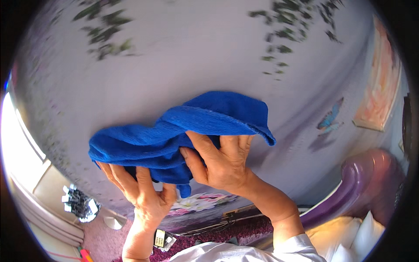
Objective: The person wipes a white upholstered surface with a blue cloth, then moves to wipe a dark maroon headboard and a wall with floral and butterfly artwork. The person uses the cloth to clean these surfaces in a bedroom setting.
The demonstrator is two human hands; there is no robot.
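Both hands hold a folded blue cloth [163,131] against a wall [157,75] painted with leaves, flowers and a butterfly. The fingers of my left hand [144,193] reach under the cloth's lower left edge, and the fingertips are hidden. My right hand [219,160] grips the cloth near its middle, thumb and fingers partly tucked beneath a fold. The cloth's right corner sticks out past my right hand, and a short piece hangs down between the two hands.
A purple upholstered armrest [363,183] with pale cushions [340,235] stands at lower right. At lower left are a curtain [49,209], a dark object with bright facets [80,203] and a bright window [19,140]. A remote-like keypad device [159,238] and cables lie near the purple carpet [193,236].
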